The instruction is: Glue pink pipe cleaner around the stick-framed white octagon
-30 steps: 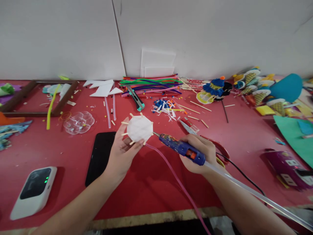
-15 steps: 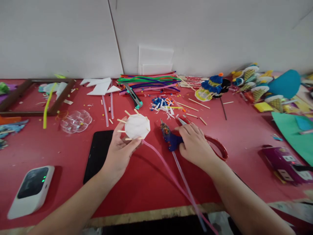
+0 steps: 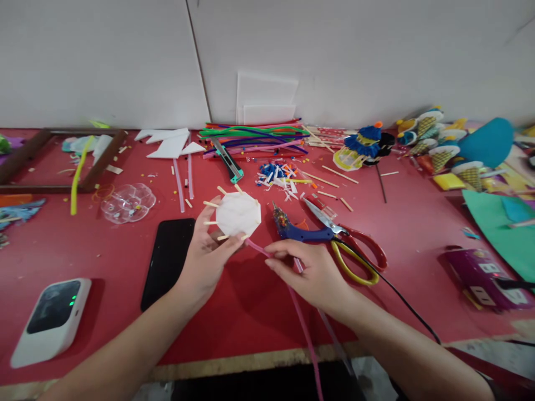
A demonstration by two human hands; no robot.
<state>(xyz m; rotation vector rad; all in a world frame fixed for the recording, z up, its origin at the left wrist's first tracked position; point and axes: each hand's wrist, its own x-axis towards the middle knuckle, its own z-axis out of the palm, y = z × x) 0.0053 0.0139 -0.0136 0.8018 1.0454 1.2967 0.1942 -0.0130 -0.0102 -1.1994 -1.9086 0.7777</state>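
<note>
My left hand [image 3: 204, 253] grips a white octagonal disc [image 3: 238, 214] by its lower left edge. Several short wooden sticks stand out around the disc's left side. From its lower edge runs a long pink pipe cleaner [image 3: 300, 312], which hangs past the table's front edge. My right hand [image 3: 311, 273] pinches this pipe cleaner close to the disc. Just beyond that hand lies a blue hot glue gun [image 3: 307, 234], a clear glue stick trailing from it under the hand. Scissors [image 3: 330, 223] with one red and one yellow handle rest beside the glue gun.
A black phone [image 3: 167, 262] and a white device with a screen [image 3: 52, 320] lie to the left. Behind are a utility knife [image 3: 228, 161], a pile of coloured pipe cleaners [image 3: 254, 136] and small clippings [image 3: 278, 175]. A purple box [image 3: 487, 278] stands right; the glue gun's black cable [image 3: 412, 312] crosses the table.
My right hand has left the glue gun, moved toward me and left, and taken hold of the pink pipe cleaner. The disc has shifted slightly right in view.
</note>
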